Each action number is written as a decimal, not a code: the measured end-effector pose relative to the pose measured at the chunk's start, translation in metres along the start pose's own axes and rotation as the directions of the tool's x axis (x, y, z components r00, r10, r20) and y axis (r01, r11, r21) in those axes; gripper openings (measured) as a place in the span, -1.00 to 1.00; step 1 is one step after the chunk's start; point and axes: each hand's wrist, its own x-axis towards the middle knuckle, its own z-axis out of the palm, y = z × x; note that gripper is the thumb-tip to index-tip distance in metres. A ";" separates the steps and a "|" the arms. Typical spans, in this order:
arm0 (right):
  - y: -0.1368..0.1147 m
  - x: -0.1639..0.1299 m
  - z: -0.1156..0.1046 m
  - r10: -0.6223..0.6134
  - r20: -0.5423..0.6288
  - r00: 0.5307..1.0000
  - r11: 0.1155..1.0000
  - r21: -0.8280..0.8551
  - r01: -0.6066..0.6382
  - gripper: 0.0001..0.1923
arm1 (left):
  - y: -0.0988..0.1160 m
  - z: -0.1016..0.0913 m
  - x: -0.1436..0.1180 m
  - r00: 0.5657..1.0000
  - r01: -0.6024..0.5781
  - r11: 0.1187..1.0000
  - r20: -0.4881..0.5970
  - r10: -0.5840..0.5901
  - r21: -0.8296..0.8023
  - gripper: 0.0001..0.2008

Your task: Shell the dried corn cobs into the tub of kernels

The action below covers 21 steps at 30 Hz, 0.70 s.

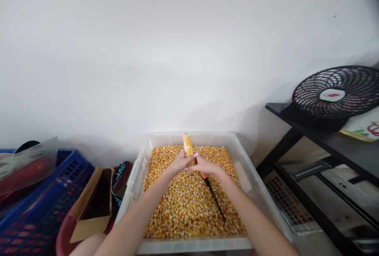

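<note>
A clear plastic tub (254,181) in front of me is full of loose yellow corn kernels (183,204). Over its far half my left hand (179,163) grips a corn cob (187,144) that points up and away. My right hand (207,166) touches the left hand and holds a tool with an orange handle (203,175); its thin dark shaft (216,202) slants down toward me over the kernels.
A blue crate (44,204) with a clear lid stands at the left, an open cardboard box (91,204) beside it. A black table (334,141) at the right carries a black fan (336,94). A white wall rises behind the tub.
</note>
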 end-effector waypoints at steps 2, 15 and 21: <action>-0.010 -0.008 -0.025 0.056 0.102 0.993 0.991 -0.125 -0.043 -0.69 | 0.001 0.002 -0.001 0.999 -0.023 0.999 0.031 0.022 0.024 -0.60; -0.008 0.018 -0.012 0.318 -0.412 0.854 0.789 0.614 0.002 -0.68 | 0.000 0.030 -0.019 0.885 -0.056 0.995 0.466 0.008 0.088 -0.61; 0.023 0.000 -0.021 0.279 -0.321 0.905 0.737 0.676 0.013 -0.70 | -0.021 0.040 -0.017 0.857 -0.006 0.993 0.513 -0.055 0.116 -0.64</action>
